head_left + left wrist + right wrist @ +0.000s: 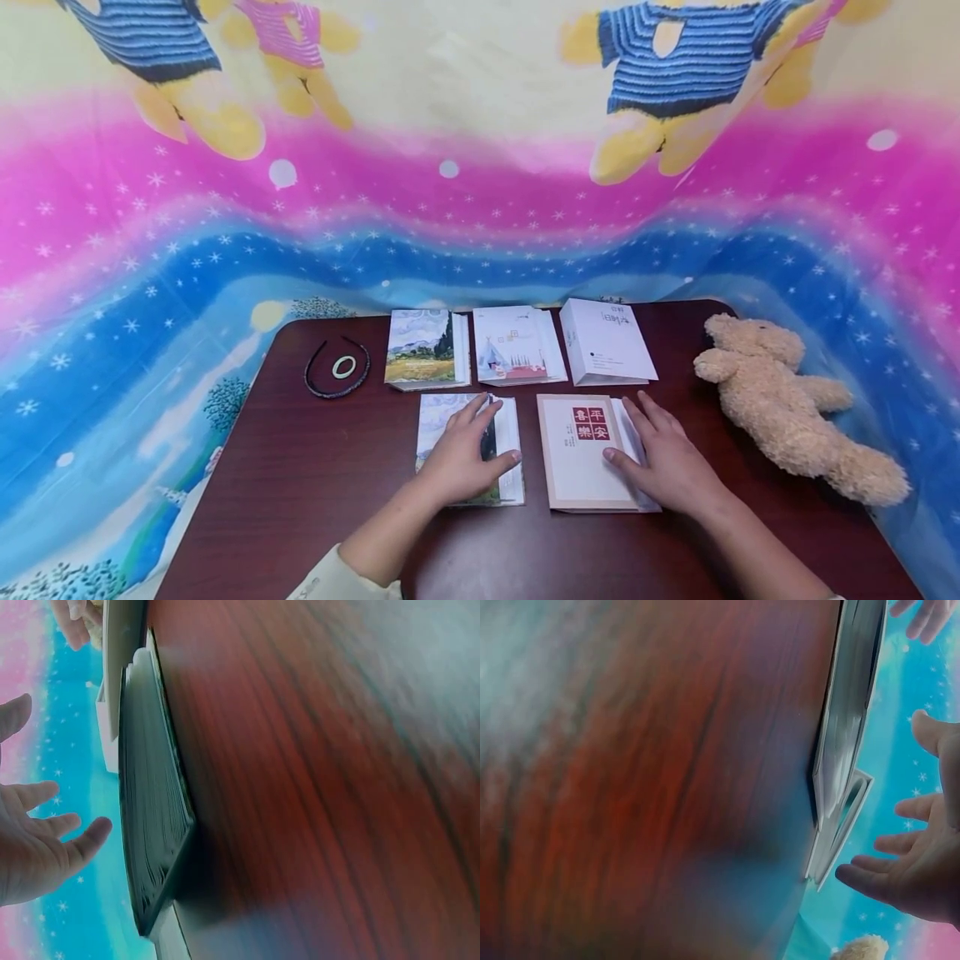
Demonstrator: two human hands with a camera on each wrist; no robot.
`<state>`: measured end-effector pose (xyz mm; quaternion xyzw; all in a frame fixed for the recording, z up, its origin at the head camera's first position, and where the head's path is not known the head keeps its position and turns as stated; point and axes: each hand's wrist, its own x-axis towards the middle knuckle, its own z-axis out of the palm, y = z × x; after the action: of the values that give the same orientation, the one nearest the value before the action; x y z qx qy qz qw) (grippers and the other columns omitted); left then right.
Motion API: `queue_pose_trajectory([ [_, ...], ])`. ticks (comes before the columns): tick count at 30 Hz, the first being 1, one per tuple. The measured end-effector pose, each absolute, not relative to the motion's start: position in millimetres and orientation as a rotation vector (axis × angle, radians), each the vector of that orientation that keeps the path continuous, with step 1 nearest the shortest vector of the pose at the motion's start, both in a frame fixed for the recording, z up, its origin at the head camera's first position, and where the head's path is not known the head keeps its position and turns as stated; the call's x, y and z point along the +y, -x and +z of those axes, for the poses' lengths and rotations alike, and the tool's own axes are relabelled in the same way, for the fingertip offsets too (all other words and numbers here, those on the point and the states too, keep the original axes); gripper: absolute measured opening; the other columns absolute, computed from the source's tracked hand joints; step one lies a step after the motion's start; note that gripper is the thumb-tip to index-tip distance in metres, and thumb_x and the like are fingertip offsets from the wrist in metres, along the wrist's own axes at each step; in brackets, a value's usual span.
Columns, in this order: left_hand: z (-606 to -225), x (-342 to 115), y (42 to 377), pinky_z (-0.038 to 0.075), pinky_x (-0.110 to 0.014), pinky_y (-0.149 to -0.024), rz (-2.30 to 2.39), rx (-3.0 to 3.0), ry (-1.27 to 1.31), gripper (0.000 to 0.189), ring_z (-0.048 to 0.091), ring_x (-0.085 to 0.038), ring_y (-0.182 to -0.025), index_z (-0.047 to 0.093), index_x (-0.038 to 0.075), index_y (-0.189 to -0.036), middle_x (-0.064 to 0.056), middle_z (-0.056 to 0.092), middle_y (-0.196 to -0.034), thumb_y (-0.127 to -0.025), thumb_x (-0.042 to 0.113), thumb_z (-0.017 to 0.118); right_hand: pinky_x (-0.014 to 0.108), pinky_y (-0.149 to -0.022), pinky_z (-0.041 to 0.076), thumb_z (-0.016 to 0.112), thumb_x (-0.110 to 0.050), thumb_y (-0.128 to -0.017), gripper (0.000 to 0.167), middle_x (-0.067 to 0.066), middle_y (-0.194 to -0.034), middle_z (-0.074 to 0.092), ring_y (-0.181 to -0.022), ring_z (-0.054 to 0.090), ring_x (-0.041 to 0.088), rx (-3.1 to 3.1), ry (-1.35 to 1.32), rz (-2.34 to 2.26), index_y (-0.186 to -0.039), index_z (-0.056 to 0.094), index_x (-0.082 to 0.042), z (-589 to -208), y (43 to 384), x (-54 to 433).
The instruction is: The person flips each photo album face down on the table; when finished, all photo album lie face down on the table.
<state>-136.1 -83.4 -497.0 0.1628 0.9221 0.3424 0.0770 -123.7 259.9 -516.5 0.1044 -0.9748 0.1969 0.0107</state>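
Left hand (467,457), right hand (666,458) hover spread, gripping nothing! | nearer landscape book (435,423), red-stamped book (576,471) below | one lopsided lift could splay the pages (154,787)!

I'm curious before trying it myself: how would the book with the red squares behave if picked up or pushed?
The book is probably heavy for its size, since its page block looks thick. Its flat cover suggests it would stay stiff if held closed. Flat on the table, it would likely slide rather than tip.
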Motion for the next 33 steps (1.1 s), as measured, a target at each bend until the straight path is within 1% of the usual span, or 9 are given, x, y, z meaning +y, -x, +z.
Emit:
queue_pose_trajectory([
  [4,-497,-77,136,0.039,-0.063,-0.111,1.129,2.693,-0.48,0.078,0.034,-0.038,-0.149,0.046,0.018,-0.157,-0.01,0.034,-0.166,-0.093,0.053,0.072,0.07,-0.108,0.037,0.076,-0.05,-0.092,0.092,0.03,-0.162,0.03,-0.142,0.035,0.054,-3.016,-0.372,0.688,-0.159,0.037,-0.001,-518,122,261],
  [7,-497,-72,136,0.038,-0.062,-0.113,1.193,2.639,-0.465,0.076,0.036,-0.037,-0.149,0.047,0.015,-0.157,-0.013,0.036,-0.164,-0.094,0.051,0.071,0.069,-0.108,0.037,0.078,-0.045,-0.091,0.09,0.029,-0.162,0.031,-0.142,0.036,0.054,-3.01,-0.394,0.755,-0.159,0.038,-0.001,-518,122,263],
  [10,-500,-67,136,0.044,-0.056,-0.11,1.261,2.586,-0.45,0.075,0.046,-0.036,-0.142,0.046,0.014,-0.156,-0.013,0.039,-0.162,-0.095,0.049,0.071,0.068,-0.108,0.037,0.079,-0.042,-0.091,0.088,0.028,-0.161,0.034,-0.142,0.038,0.052,-3.004,-0.413,0.829,-0.158,0.039,-0.001,-517,122,264],
  [12,-501,-63,136,0.05,-0.052,-0.105,1.312,2.546,-0.449,0.074,0.054,-0.037,-0.135,0.046,0.013,-0.156,-0.014,0.041,-0.16,-0.096,0.047,0.071,0.067,-0.11,0.037,0.08,-0.039,-0.091,0.088,0.028,-0.16,0.036,-0.142,0.039,0.05,-3.001,-0.418,0.879,-0.158,0.038,0.0,-518,122,266],
  [14,-503,-60,135,0.054,-0.047,-0.1,1.347,2.507,-0.445,0.073,0.058,-0.036,-0.13,0.045,0.013,-0.157,-0.013,0.042,-0.158,-0.096,0.046,0.071,0.064,-0.11,0.038,0.081,-0.036,-0.091,0.087,0.028,-0.158,0.038,-0.141,0.042,0.048,-3.0,-0.408,0.923,-0.157,0.038,0.001,-519,123,267],
  [17,-505,-55,134,0.055,-0.044,-0.097,1.362,2.479,-0.441,0.074,0.061,-0.036,-0.126,0.044,0.013,-0.157,-0.013,0.044,-0.156,-0.097,0.045,0.071,0.061,-0.107,0.044,0.082,-0.032,-0.09,0.086,0.028,-0.155,0.042,-0.136,0.05,0.046,-2.996,-0.383,0.993,-0.156,0.038,0.002,-521,124,269],
  [20,-508,-51,133,0.055,-0.042,-0.097,1.361,2.474,-0.428,0.074,0.061,-0.034,-0.126,0.044,0.011,-0.157,-0.014,0.046,-0.155,-0.097,0.045,0.07,0.058,-0.102,0.049,0.082,-0.028,-0.09,0.084,0.029,-0.153,0.044,-0.13,0.056,0.045,-2.988,-0.362,1.052,-0.155,0.04,0.003,-521,125,270],
  [27,-514,-41,133,0.054,-0.042,-0.097,1.359,2.477,-0.438,0.072,0.061,-0.033,-0.124,0.045,0.008,-0.156,-0.02,0.052,-0.148,-0.096,0.038,0.072,0.056,-0.097,0.053,0.082,-0.028,-0.09,0.08,0.031,-0.15,0.046,-0.125,0.059,0.046,-2.991,-0.333,1.12,-0.153,0.043,0.004,-522,124,270],
  [33,-520,-34,134,0.053,-0.038,-0.095,1.413,2.417,-0.438,0.072,0.065,-0.033,-0.117,0.044,0.005,-0.156,-0.019,0.054,-0.148,-0.093,0.026,0.073,0.057,-0.097,0.053,0.081,-0.03,-0.091,0.079,0.031,-0.151,0.046,-0.121,0.062,0.045,-3.011,-0.317,1.126,-0.152,0.045,0.002,-524,124,270],
])
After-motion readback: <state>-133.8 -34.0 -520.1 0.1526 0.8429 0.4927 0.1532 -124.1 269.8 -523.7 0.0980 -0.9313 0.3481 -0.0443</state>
